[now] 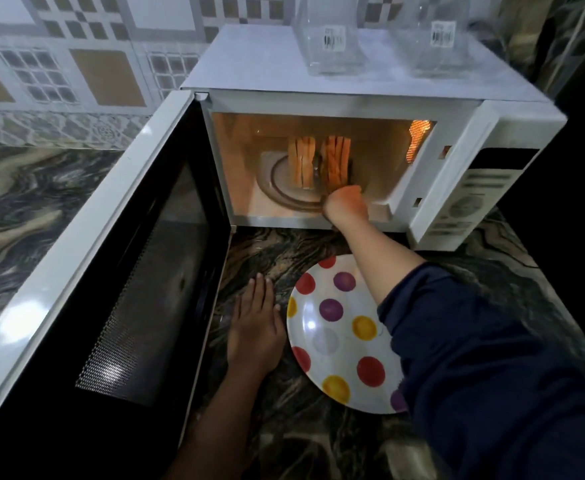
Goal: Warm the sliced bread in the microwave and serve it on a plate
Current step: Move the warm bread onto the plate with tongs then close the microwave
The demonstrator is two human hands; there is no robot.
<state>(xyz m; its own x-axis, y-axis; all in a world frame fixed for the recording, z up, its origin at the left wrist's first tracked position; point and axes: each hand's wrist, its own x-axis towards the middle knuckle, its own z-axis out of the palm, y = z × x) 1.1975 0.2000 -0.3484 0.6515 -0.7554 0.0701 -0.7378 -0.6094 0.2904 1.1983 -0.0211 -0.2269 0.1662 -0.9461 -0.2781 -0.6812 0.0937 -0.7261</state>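
The white microwave (pixel 353 102) stands lit with its door (pixel 118 271) swung wide open to the left. Inside, on the glass turntable (pixel 277 188), two upright stacks of bread slices stand side by side: the left stack (pixel 301 162) and the right stack (pixel 336 161). My right hand (pixel 344 204) reaches into the cavity and grips the base of the right stack; its fingertips are hidden. My left hand (pixel 254 327) lies flat on the marble counter beside a white plate (pixel 336 341) with red, purple and yellow dots. The plate holds nothing.
Two clear glass jars (pixel 329 36) (pixel 436 36) stand on top of the microwave. The control panel (pixel 468 199) is on the right. The open door blocks the counter to the left. A tiled wall (pixel 76 64) runs behind the marble counter (pixel 24 209).
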